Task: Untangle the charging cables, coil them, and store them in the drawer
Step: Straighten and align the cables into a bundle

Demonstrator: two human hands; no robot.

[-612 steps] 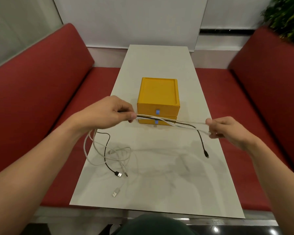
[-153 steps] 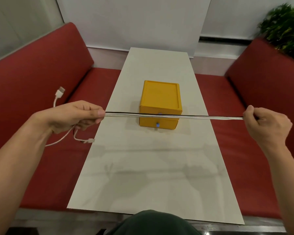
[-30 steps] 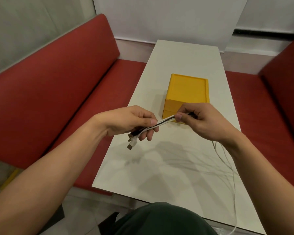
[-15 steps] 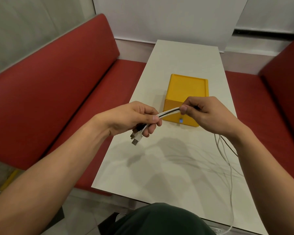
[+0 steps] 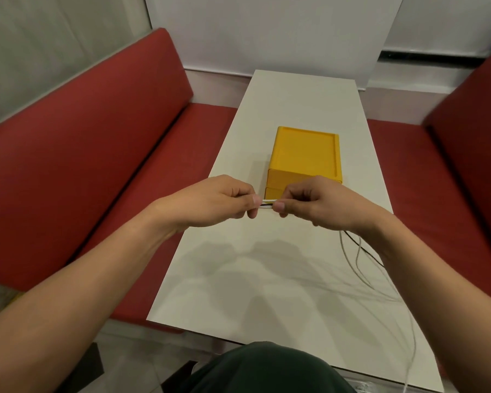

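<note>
A person seated at the near end of a long white table (image 5: 295, 95) holds a thin bundle of charging cables (image 5: 268, 204), white strands with one black, in the air just in front of a yellow drawer box (image 5: 306, 154). The left hand (image 5: 219, 201) and right hand (image 5: 318, 205) sit close together. Each pinches the bundle between thumb and forefinger, with the other fingers curled under, so only a short stretch shows between them.

The loose lengths hang from under the right hand, trail across the near right part of the table and drop past its near edge. The plugs cannot be seen. The box's drawers look closed, though the hands hide much of the front. Red benches (image 5: 82, 165) flank the table.

The cables are probably light, limp and smooth, apt to slip apart or spring out of a loop. The best hold is likely the gathered strands near one end, pinched firmly while the slack is wound into a loose coil, without sharp bends at the plugs.
</note>
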